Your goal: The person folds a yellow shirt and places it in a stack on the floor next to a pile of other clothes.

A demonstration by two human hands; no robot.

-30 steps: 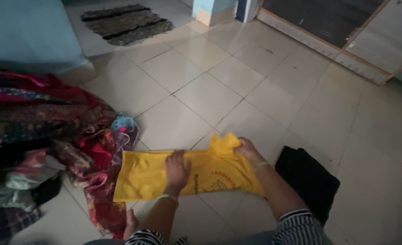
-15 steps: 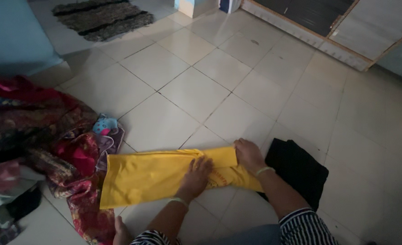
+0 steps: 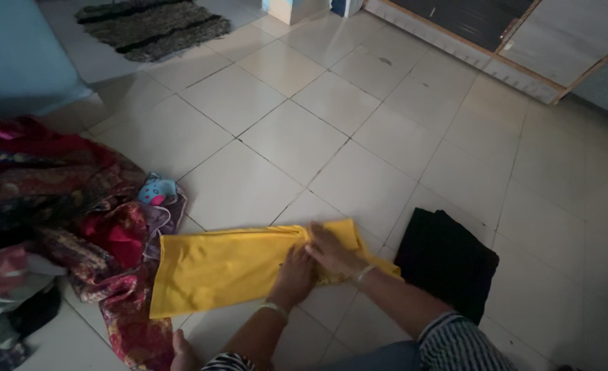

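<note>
- So there's a yellow garment lying flat on the tiled floor, right in front of the person, low in the shot.
- Its long axis runs pretty much left to right across the view, tilted a touch so the right end sits a bit higher than the left. It's folded into a long strip.
- Left hand is pressed flat on the cloth near its right end, fingers spread, not gripping anything.
- Right hand lies palm down on the same end, crossing just over the left hand's fingertips, so the two hands are together and touching or nearly so. Also flat and open, just pushing down on the fabric.
- Both wrists have a thin bangle, and striped sleeves show at the bottom edge.
- Just right of the yellow piece there's a folded black garment on the floor, close to the right forearm.
- On the left, a heap of red patterned clothes touches the yellow strip's left end, with a small blue thing sitting on top near the edge.
- A dark striped mat lies far back on the floor, well apart from everything.
</note>
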